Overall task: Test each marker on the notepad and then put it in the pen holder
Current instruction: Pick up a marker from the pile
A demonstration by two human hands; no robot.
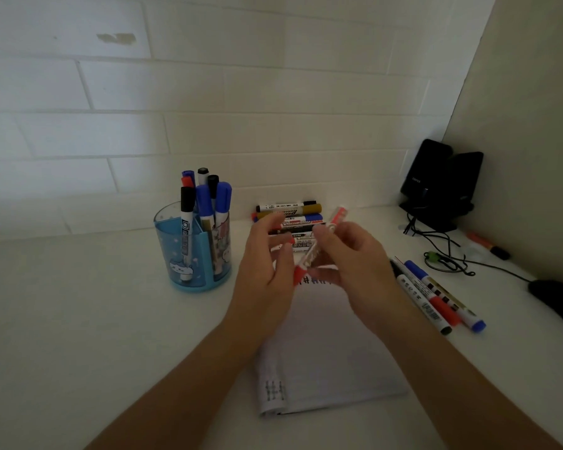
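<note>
Head view: a red marker [316, 246] is tilted in the air above the notepad [332, 352], between two hands.
The right hand [355, 261] pinches the marker's middle with thumb and fingertips. The left hand [267, 271] has loosely spread fingers beside the lower red end; whether it grips, I cannot tell. The blue pen holder [202, 271] stands well to the left.

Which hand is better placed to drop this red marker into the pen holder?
Probably the left hand: it is at the marker too and nearer the holder; the right hand, gripping it, would cross over.
</note>
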